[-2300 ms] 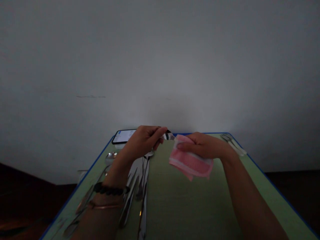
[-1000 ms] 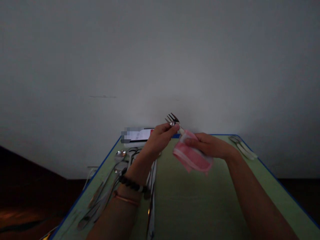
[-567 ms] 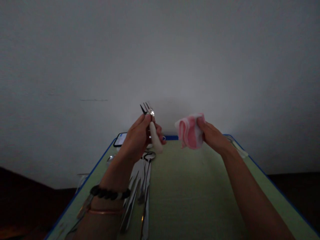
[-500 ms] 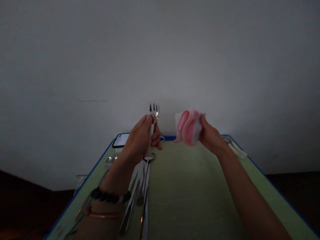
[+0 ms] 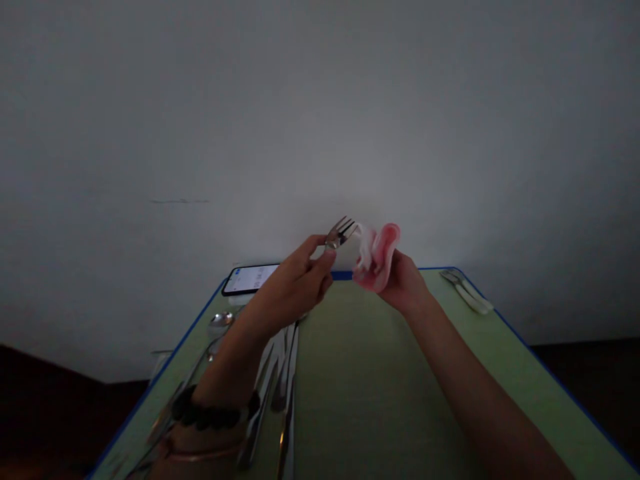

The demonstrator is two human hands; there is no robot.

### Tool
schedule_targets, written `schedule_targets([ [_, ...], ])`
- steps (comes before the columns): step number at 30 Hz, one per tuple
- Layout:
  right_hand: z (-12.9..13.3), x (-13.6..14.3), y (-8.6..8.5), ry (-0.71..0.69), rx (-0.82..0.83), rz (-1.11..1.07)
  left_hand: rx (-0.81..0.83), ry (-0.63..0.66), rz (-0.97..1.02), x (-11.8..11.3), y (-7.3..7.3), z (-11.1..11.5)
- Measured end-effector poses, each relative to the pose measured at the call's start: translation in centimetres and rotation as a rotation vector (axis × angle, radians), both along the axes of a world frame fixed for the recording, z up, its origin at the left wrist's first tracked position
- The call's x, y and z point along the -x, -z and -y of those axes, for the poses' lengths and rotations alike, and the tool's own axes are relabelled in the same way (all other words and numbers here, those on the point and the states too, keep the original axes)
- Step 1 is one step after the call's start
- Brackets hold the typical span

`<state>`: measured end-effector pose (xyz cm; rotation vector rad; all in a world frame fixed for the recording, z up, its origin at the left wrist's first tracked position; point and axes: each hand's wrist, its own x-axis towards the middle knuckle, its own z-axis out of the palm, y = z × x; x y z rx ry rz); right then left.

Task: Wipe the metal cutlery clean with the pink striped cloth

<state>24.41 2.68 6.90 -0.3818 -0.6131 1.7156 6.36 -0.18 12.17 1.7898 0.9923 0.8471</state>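
Head view. In the left hand (image 5: 299,285), fork (image 5: 334,239) gripped between thumb and forefinger, just below its head. Raised over the far middle of the worktop (image 5: 370,393), tines up and leaning to the right; handle hidden by palm and fingers.

In the right hand (image 5: 406,283), just right of the fork: cloth (image 5: 380,257), pink and white, bunched with a curled fold, also up off the worktop. Closed on it from the near right; exact finger placement out of sight behind the folds. Tines very near its left edge; touching or apart, cannot tell.

On the left wrist, dark beads (image 5: 215,415) and, nearer, a thin coppery band (image 5: 205,456); both slightly blurred.

Under and beside the left forearm, loose cutlery (image 5: 279,397), mostly running near to far, partly overlapping. Too much covered by the arm for a count. Farther left, a spoon (image 5: 220,321), bowl at the far end, shiny.

At the far left, phone (image 5: 250,279), screen lit, text too small to read. Below its near edge, something white, partly hidden.

Near the far right corner, white-handled cutlery (image 5: 467,295), two pieces side by side, heads far, handles near.

Along the worktop, a blue edge (image 5: 343,275). Beyond, grey wall (image 5: 320,120), with a faint mark (image 5: 180,201) at left.
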Motion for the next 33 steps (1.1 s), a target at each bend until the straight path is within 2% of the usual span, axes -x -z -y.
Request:
schedule_targets([
  [3,0.1,0.3,0.0,-0.056,-0.068,0.039,0.009,-0.017,0.020,0.2,0.0,0.0],
  [7,0.1,0.9,-0.4,-0.044,-0.151,0.039,-0.046,0.094,0.046,0.2,-0.5,0.6],
  [10,0.3,1.6,-0.9,0.015,-0.179,0.066,-0.015,0.127,-0.094,0.1,-1.1,1.1],
  [13,0.6,2.1,-1.5,0.026,-0.200,0.100,-0.091,0.063,-0.218,-0.1,-1.3,1.1],
  [17,1.1,2.3,-1.7,0.063,-0.163,0.057,-0.243,-0.072,-0.230,-0.6,-0.7,0.7],
  [21,0.9,2.0,-1.1,0.125,-0.066,0.004,-0.231,-0.149,-0.101,-0.6,-0.6,0.8],
  [25,0.6,1.9,-0.9,0.138,-0.087,0.038,-0.193,-0.108,-0.060,-0.4,-0.6,1.2],
  [30,1.6,2.5,-2.2,0.197,-0.084,0.063,-0.220,0.021,-0.262,-1.1,0.4,0.8],
  [33,2.2,2.8,-2.6,0.150,-0.124,0.097,-0.292,-0.006,-0.362,-1.6,1.4,0.2],
])
